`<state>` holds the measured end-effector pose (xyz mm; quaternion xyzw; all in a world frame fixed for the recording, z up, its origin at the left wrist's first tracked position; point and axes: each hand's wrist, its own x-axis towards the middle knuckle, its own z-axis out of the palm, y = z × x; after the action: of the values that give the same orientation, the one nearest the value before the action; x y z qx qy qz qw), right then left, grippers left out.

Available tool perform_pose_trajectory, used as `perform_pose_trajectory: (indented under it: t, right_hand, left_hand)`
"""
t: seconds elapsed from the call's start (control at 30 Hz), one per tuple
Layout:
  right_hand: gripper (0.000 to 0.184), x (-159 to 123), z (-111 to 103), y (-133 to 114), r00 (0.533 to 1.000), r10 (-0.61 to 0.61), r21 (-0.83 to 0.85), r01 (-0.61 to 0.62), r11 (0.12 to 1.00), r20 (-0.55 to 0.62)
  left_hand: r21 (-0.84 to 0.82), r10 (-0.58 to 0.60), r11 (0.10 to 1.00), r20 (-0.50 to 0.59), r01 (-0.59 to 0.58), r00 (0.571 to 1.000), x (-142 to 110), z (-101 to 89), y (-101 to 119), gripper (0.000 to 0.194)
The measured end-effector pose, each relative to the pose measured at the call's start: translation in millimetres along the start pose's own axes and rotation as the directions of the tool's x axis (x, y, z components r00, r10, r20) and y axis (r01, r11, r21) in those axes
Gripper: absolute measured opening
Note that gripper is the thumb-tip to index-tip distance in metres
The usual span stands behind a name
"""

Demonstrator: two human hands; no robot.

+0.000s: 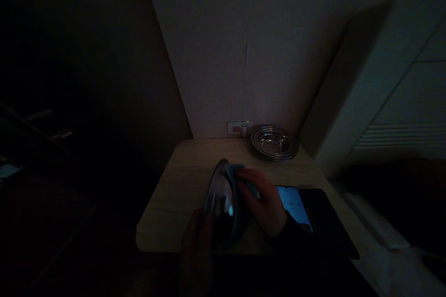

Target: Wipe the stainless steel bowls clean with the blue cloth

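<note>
A shiny metal bowl [220, 199] stands tilted on its side above the near part of the small wooden table [170, 195]. My left hand [197, 236] grips its lower left rim, thumb and fingers closed on the edge. Against the bowl's upper right side, my right hand [263, 199] presses a blue cloth [236, 167], the fingers closed over it. The cloth's lower part is dim and partly hidden behind my hand. Dark shadow covers the bowl's underside.
Several nested metal bowls [273, 144] sit at the table's back right, by the wall. A plug sits in the wall socket [240, 127]. Right of my right hand lies a lit phone [296, 206] in a dark open case [329, 218]. The room is very dark.
</note>
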<state>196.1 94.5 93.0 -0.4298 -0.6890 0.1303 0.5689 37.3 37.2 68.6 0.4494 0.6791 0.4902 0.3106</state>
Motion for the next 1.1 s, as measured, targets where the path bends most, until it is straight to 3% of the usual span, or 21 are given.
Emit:
perform_pose_trajectory:
  t: [0.1, 0.23, 0.37, 0.53, 0.73, 0.87, 0.97, 1.1]
  right_hand:
    - [0.019, -5.9, 4.1, 6.4, 0.998, 0.058, 0.04, -0.057, 0.998, -0.029]
    - [0.016, -13.5, 5.5, 9.2, 0.973, 0.221, 0.103, -0.213, 0.972, -0.067]
    - [0.016, -17.4, 3.6, 7.8, 0.918, 0.388, 0.182, -0.368, 0.912, -0.085]
    - [0.015, -19.2, 0.2, 5.3, 0.886, 0.45, 0.271, -0.408, 0.872, -0.114]
    - [0.014, -25.3, -7.3, 0.7, 0.916, 0.378, 0.243, -0.338, 0.909, -0.137]
    - [0.018, -30.7, -8.8, -20.6, 0.988, 0.121, 0.05, -0.117, 0.992, -0.094]
    - [0.021, -23.5, -7.9, -26.2, 1.0, -0.021, -0.054, 0.02, 0.998, -0.014]
    - [0.014, -3.7, -8.7, -14.1, 0.999, 0.041, -0.037, -0.041, 0.998, -0.01]
  left_hand:
    - [0.005, -0.083, 0.997, 0.034, 0.083, 0.996, 6.6, -8.6, -2.0, 0.022]
    - [-0.038, -0.188, 0.981, 0.042, 0.19, 0.981, 11.3, -14.0, 14.3, 0.029]
    - [-0.061, -0.21, 0.975, 0.08, 0.215, 0.974, 6.4, -12.1, 37.7, 0.037]
    - [0.06, -0.171, 0.984, 0.112, 0.165, 0.979, 0.3, -12.8, 49.8, 0.038]
    - [0.04, -0.139, 0.99, 0.108, 0.135, 0.984, -0.6, -9.9, 40.8, 0.044]
    - [0.021, -0.068, 0.998, 0.189, 0.065, 0.98, -0.8, -1.7, 32.5, 0.049]
    - [0.023, -0.065, 0.998, 0.221, 0.061, 0.973, -2.8, 2.0, 29.7, 0.05]
    - [0.007, -0.074, 0.997, 0.227, 0.075, 0.971, -5.8, 5.5, 30.6, 0.052]
